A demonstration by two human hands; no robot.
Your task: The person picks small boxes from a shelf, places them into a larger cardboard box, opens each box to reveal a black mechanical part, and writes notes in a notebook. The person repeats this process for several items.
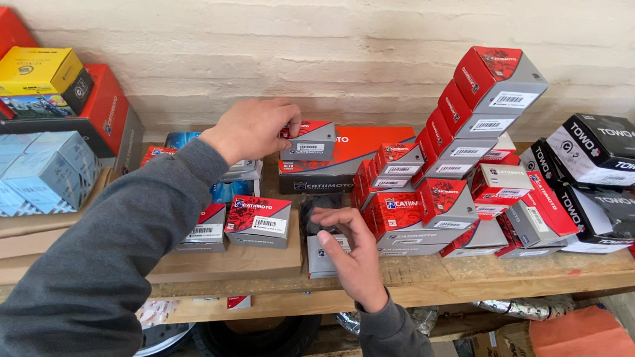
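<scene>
Head view shows us at a wooden shelf (476, 278) against a pale brick wall (306, 34), sorting small red and grey boxes. Our left hand (253, 127) closes its fingers over the top of one small red and grey box (310, 139), which sits on a long flat red box (365, 148) near the wall. Our right hand (353, 253) is partly open, fingertips pinching a small dark object (324, 211) just above a pale little box (324, 256) at the shelf's front edge; we cannot tell what that object is. Much looks sorted: a leaning stack of red boxes (473, 115) climbs to the right, black boxes (599, 151) pile beyond it, and pale blue boxes (24, 167) sit far left. Two red boxes (238, 221) on flat cardboard (250, 264) and the loose jumble by the stack's foot are, we judge, what is left.
</scene>
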